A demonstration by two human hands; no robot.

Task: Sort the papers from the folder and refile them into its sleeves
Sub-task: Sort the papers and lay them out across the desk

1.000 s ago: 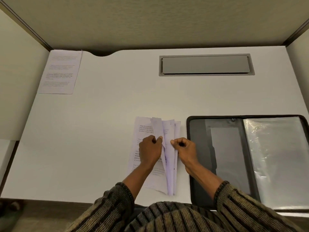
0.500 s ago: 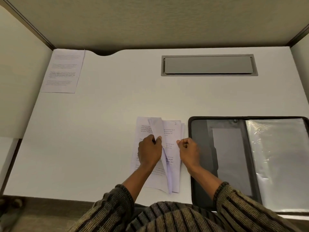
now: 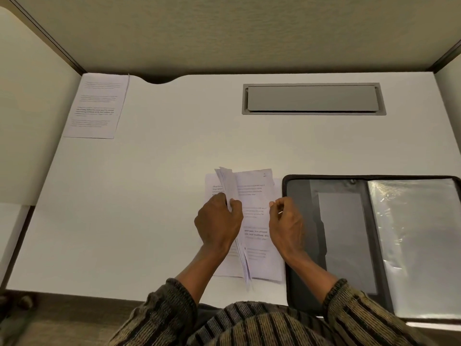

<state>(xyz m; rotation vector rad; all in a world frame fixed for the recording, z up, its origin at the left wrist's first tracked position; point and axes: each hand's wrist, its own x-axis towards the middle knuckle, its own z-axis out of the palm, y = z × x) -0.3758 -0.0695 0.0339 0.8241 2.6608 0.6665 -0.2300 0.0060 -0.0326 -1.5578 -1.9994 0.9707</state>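
Observation:
A stack of printed papers [image 3: 254,221] lies near the desk's front edge, fanned open like a book. My left hand [image 3: 219,223] grips several lifted sheets, holding them upright on their edge. My right hand [image 3: 287,223] pinches the right edge of the sheets that lie flat. Just right of the stack lies an open black folder [image 3: 301,245], its clear plastic sleeve [image 3: 414,245] on the right page. One separate printed sheet [image 3: 97,106] lies at the desk's far left corner.
A grey cable hatch [image 3: 313,99] is set into the white desk [image 3: 149,196] at the back. Beige partition walls [image 3: 224,28] close the desk at the back and both sides. Striped sweater sleeves cover my forearms.
The fanned stack has opened wider: my right hand moved right with the flat sheets, showing a printed page, while my left hand keeps the lifted sheets upright.

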